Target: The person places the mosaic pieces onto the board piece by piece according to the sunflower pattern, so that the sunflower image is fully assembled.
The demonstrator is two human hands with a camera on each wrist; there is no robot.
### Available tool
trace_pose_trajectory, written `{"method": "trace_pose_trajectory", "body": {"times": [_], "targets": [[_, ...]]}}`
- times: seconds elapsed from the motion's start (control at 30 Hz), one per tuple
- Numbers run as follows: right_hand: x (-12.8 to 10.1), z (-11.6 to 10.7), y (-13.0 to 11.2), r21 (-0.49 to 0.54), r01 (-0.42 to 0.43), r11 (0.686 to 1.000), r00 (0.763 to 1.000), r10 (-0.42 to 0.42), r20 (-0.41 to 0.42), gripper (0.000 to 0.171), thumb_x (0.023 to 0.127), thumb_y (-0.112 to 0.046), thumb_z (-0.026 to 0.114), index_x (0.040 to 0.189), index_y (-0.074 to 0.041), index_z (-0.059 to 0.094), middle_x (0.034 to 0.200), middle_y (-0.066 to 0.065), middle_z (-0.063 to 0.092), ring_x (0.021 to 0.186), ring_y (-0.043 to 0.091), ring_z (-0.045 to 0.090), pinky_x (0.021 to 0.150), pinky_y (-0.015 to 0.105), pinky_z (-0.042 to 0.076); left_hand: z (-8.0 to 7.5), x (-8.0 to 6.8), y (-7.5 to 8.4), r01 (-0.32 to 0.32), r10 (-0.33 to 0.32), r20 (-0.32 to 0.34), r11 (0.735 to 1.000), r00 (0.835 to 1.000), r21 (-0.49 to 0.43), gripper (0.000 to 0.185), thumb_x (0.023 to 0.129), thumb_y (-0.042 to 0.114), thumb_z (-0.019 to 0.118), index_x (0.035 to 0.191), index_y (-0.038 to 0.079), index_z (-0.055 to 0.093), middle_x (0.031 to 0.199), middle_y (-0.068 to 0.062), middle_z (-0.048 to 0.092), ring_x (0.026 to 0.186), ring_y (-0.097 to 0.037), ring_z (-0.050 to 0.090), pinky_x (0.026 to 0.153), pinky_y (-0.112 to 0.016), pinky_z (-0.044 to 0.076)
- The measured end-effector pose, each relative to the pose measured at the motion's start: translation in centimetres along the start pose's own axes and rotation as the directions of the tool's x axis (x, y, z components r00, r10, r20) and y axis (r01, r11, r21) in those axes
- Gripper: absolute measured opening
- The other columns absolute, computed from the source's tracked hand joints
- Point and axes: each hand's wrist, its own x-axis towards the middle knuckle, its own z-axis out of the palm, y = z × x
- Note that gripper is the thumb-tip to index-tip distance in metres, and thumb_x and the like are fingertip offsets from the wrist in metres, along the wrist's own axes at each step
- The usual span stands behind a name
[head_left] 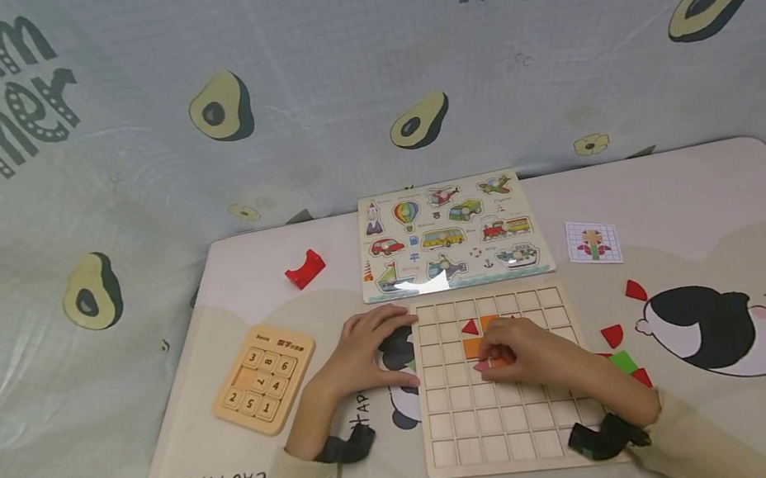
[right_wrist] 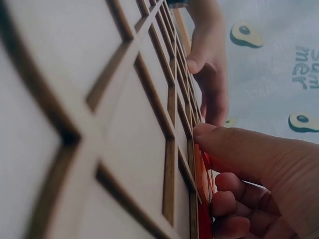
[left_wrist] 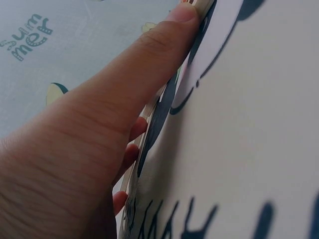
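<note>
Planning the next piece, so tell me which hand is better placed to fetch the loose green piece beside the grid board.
Right. The green piece lies just off the grid board's right edge, beside the right hand and its forearm. The left hand rests on the board's far left edge and would probably have to cross over.

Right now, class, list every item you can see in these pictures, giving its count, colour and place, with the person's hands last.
Grid board: one, pale wood, front centre of the table.
Orange pieces: at least two, in the grid's upper cells.
Red triangle: one, in a grid cell.
Loose pieces: several red, one green, right of the grid.
Number slide puzzle: one, tan, left.
Vehicle puzzle: one, multicoloured, behind the grid.
Pattern card: one, white, right rear.
Red block: one, left rear.
Left hand: rests on the grid's left edge.
Right hand: pinches an orange piece on the grid.
</note>
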Motion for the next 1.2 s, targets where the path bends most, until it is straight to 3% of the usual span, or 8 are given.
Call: {"method": "trace_pose_trajectory", "body": {"times": [0.33, 1.2], "targets": [[-0.07, -0.01, -0.27, -0.040, -0.059, 0.997, 0.998, 0.059, 0.018, 0.013, 0.082, -0.021, 0.079, 0.086, -0.017, 0.067, 0.071, -0.011, 0.048, 0.068, 0.004, 0.044, 0.059, 0.020, 0.038, 0.06, -0.03, -0.12, -0.002, 0.002, -0.003, 1.000, 1.000, 0.001, 0.085, 0.068, 0.049, 0.085, 0.141, 0.023, 0.051, 0.149, -0.002, 0.041, 0.141, -0.021, 0.030, 0.113, -0.049, 0.020], [0.00, -0.02, 0.18, 0.020, -0.042, 0.999, 0.998, 0.041, 0.046, 0.012, 0.082, -0.017, 0.079, 0.085, -0.015, 0.068, 0.069, -0.010, 0.048, 0.065, 0.004, 0.043, 0.057, 0.019, 0.036, 0.26, 0.07, -0.35, -0.001, 0.001, 0.001, 1.000, 1.000, -0.003, 0.085, 0.068, 0.049, 0.085, 0.142, 0.024, 0.050, 0.149, -0.002, 0.040, 0.141, -0.021, 0.029, 0.113, -0.049, 0.019]]}}
